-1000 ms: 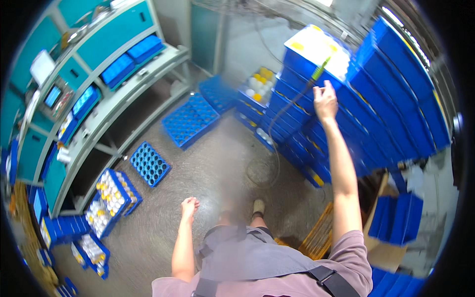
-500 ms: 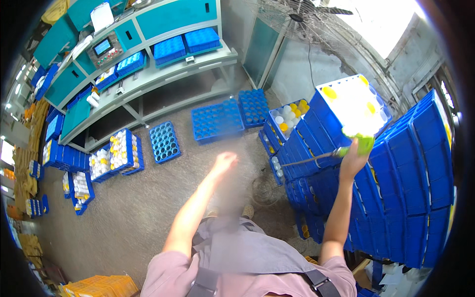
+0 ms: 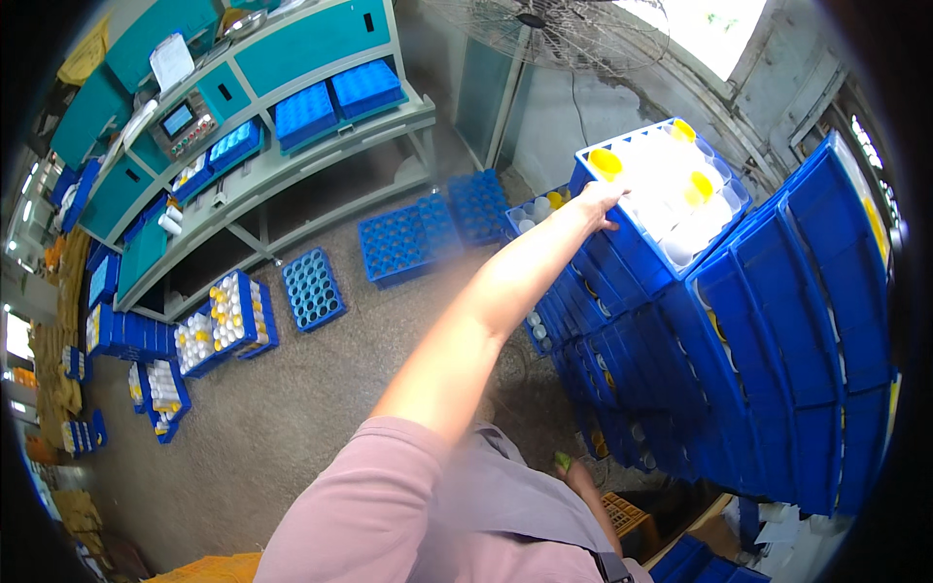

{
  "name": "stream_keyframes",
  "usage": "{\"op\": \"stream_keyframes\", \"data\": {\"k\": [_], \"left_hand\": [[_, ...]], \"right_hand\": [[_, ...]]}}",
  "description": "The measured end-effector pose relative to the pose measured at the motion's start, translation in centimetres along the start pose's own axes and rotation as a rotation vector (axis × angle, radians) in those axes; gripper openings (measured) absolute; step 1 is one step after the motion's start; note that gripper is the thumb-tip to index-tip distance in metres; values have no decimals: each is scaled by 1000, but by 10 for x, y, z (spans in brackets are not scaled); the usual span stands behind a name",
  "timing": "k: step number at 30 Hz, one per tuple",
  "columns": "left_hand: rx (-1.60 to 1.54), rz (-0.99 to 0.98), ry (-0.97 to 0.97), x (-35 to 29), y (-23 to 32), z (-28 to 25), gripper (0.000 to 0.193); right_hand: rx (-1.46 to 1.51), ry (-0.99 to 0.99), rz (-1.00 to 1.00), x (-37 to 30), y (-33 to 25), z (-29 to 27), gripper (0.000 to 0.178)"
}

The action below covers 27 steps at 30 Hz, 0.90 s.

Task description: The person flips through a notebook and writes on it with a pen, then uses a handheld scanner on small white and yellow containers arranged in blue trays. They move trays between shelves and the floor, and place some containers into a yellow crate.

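Note:
My left arm reaches across to the top blue crate [image 3: 641, 248] of the nearer stack. My left hand [image 3: 601, 202] is closed over that crate's near left edge, with fingers at the rim and outside wall. Round white cups or cylinders and a few yellow ones [image 3: 604, 163] sit in the crate's compartments, washed out by bright light. Low beside my apron, my right hand [image 3: 577, 476] is closed around a green tool [image 3: 562, 459]. Most of that tool is hidden or too small to make out.
Tall stacks of blue crates [image 3: 787, 301] stand on the right. Blue trays [image 3: 313, 289] and crates of white and yellow pieces [image 3: 228, 316] rest on the floor. A teal machine bench [image 3: 311, 44] stands at the far left, a wire fan [image 3: 544, 29] behind.
My left hand has moved up and right onto the top crate's edge. My right hand has dropped from that crate to beside my apron, with the green tool still in it.

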<state>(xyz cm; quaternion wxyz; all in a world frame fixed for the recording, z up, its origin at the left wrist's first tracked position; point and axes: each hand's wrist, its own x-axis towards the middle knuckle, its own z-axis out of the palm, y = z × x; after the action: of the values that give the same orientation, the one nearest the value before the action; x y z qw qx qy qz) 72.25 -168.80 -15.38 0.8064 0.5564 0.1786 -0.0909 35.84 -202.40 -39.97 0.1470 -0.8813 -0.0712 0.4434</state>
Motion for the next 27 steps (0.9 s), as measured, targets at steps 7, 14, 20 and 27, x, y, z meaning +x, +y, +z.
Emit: {"op": "stream_keyframes", "data": {"k": [7, 14, 20, 27], "left_hand": [[-5, -173, 209, 10, 11, 18, 63], [-10, 6, 282, 13, -15, 8, 45], [-245, 149, 188, -36, -94, -71, 21], [-105, -8, 573, -251, -207, -289, 31]], "right_hand": [[203, -212, 189, -23, 11, 44, 56], [272, -89, 0, -11, 17, 62, 55], [666, -76, 148, 5, 21, 65, 54], [869, 298, 19, 5, 5, 47, 35]]}}
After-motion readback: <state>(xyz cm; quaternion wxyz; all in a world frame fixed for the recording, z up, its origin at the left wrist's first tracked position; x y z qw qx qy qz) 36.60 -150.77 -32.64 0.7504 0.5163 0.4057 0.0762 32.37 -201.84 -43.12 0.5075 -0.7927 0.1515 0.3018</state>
